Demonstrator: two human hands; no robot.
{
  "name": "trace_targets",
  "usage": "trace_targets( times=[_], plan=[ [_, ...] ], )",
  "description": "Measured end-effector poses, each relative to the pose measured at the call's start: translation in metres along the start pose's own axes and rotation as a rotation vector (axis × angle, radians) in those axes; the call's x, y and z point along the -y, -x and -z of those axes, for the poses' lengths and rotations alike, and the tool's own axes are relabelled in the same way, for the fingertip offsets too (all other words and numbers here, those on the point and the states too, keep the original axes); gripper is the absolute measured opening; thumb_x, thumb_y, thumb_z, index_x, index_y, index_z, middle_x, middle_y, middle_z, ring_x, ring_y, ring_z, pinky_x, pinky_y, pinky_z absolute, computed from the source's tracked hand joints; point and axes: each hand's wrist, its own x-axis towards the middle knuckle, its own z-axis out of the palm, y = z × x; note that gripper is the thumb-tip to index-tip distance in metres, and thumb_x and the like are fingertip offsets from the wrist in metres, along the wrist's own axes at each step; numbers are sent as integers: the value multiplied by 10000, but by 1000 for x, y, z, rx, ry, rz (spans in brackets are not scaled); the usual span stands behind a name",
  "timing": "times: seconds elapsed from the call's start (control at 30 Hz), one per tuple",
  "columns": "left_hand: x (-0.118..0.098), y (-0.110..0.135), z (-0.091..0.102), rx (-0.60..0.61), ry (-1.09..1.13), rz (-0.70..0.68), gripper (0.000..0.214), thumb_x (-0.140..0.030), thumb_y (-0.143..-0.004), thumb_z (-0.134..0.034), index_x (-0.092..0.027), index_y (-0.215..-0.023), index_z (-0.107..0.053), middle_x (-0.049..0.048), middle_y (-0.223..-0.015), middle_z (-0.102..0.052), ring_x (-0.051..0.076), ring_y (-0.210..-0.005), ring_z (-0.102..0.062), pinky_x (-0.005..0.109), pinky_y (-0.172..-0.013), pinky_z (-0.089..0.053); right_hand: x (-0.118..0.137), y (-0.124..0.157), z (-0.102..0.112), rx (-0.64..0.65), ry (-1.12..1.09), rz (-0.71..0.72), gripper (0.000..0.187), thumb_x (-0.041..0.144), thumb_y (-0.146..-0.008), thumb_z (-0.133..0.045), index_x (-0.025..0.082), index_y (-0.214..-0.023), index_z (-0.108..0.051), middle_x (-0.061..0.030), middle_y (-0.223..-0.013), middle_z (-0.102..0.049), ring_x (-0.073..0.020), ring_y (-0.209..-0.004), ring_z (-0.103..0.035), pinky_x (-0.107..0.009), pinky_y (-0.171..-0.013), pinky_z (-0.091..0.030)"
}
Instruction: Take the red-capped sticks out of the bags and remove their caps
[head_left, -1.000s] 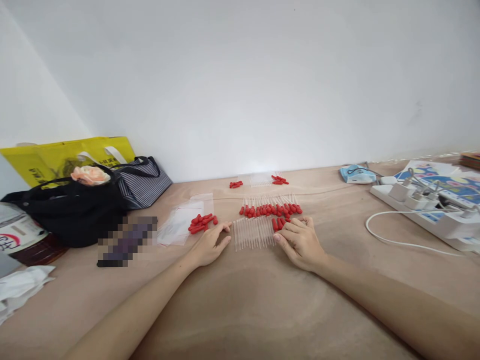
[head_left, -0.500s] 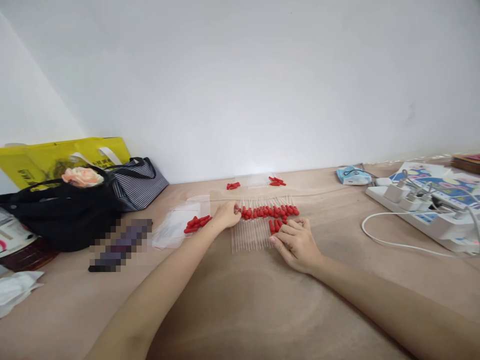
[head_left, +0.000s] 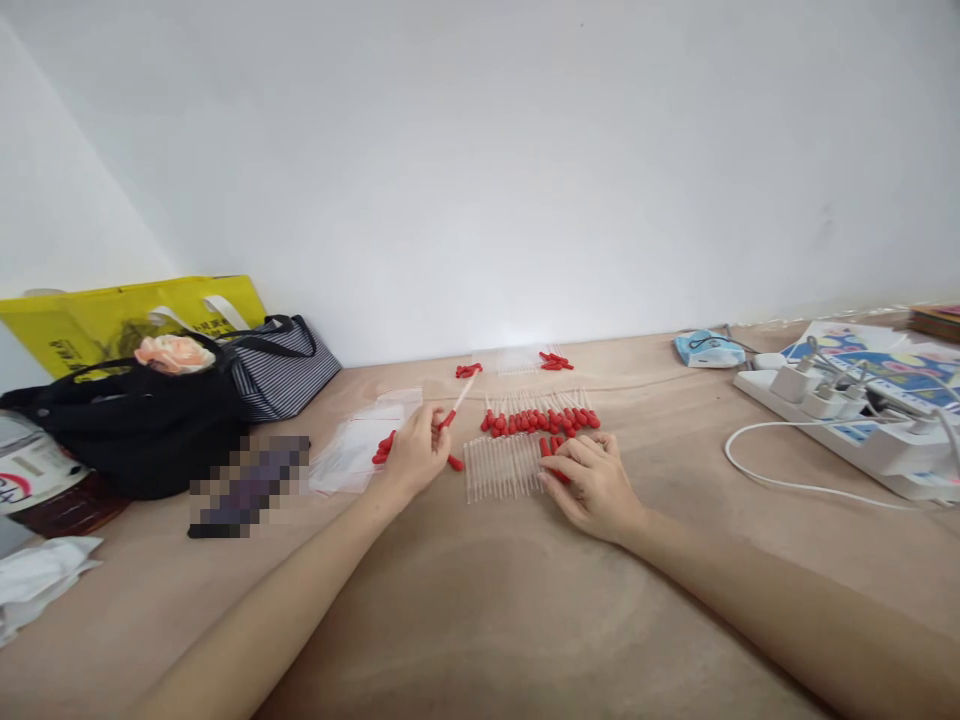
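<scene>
My left hand is closed on a glass dropper; its red bulb is between the fingers and its clear tube points up to the right. Below those fingers another red rubber bulb shows. Just right of it, clear glass tubes lie side by side. Beyond them is a row of droppers with red bulbs facing me. My right hand rests at the right end of the tubes, its fingers curled around red rubber bulbs, which they partly hide.
Plastic zip bags and more red bulbs lie left. Further back are another clear bag and small red piles. A power strip with cables stands right, near a blue mask. Bags crowd the left.
My left hand has moved left from the end of the dropper row, and a dropper now shows in its fingers. The right hand has stayed almost still.
</scene>
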Motion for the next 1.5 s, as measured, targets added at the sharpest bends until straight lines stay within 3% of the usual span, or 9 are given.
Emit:
trace_targets(
  times=[0.13, 0.27, 0.43, 0.57, 0.83, 1.1, 1.27, 1.4, 1.5],
  plan=[
    [-5, 36, 12, 1, 55, -444, 142, -150, -795, -415, -177, -924, -466, 31, -816, -598, 131, -747, -590, 243, -677, -474, 3, -6, -3, -14, 57, 91, 303, 297, -814, -466, 158, -1069, -553, -100, -1008, -577, -185, -931, -488, -355, -805, -278],
    [-14, 51, 11, -22, 103, -591, 148, -107, -795, -427, -174, -918, -476, 34, -822, -605, 122, -775, -587, 233, -721, -480, 8, -14, -13, 57, 81, 217, 328, 357, -821, -471, 186, -1091, -543, -65, -953, -617, -190, -944, -482, -408, -895, -207],
    [-20, 50, 6, 24, 179, -576, 179, -129, -809, -431, -170, -971, -497, 53, -876, -600, 129, -827, -577, 248, -749, -486, 9, -16, -27, 76, 63, 210, 193, 299, -847, -448, 232, -858, -629, 23, -601, -591, -123, -682, -466, -405, -898, -180],
    [-23, 47, 3, 49, 115, -577, 200, -230, -818, -477, -174, -994, -554, 91, -1033, -581, 203, -1019, -514, 354, -848, -446, 12, -14, -28, 82, 38, 225, 205, 291, -848, -443, 226, -800, -633, 23, -570, -568, -117, -659, -433, -387, -876, -192],
    [-20, 49, 4, 1, 141, -673, 116, -183, -830, -468, -190, -816, -583, 16, -825, -636, 169, -923, -546, 387, -893, -386, 18, -14, -21, 89, 1, 303, 227, 264, -846, -432, 214, -731, -621, 26, -532, -550, -114, -625, -397, -367, -816, -203],
    [23, 57, 28, -124, 34, -427, 130, -183, -824, -473, -184, -866, -596, 23, -770, -489, 119, -696, -486, 259, -633, -447, -11, -5, -9, -3, 51, 92, 205, 312, -835, -466, 235, -808, -655, 28, -529, -548, -99, -587, -420, -329, -794, -221],
    [23, 50, 18, -56, 66, -340, 197, -231, -842, -445, -200, -988, -573, 20, -797, -471, 109, -696, -498, 232, -612, -452, 4, -8, -18, -11, 14, 90, 196, 284, -832, -465, 232, -863, -651, 25, -552, -567, -95, -575, -449, -313, -772, -239],
    [22, 43, 9, -1, 96, -291, 175, -262, -839, -451, -188, -935, -577, 29, -838, -510, 114, -711, -527, 248, -648, -460, 20, -16, -24, 27, -28, 53, 218, 182, -809, -433, 192, -923, -618, 10, -603, -601, -104, -585, -471, -317, -763, -248],
    [22, 41, 7, 80, 101, -297, 175, -285, -829, -465, -194, -898, -599, 31, -860, -513, 109, -696, -528, 241, -632, -458, 30, -24, -34, 8, -78, 17, 163, 191, -788, -459, 182, -840, -614, 16, -603, -617, -98, -570, -481, -329, -790, -239]
  ],
)
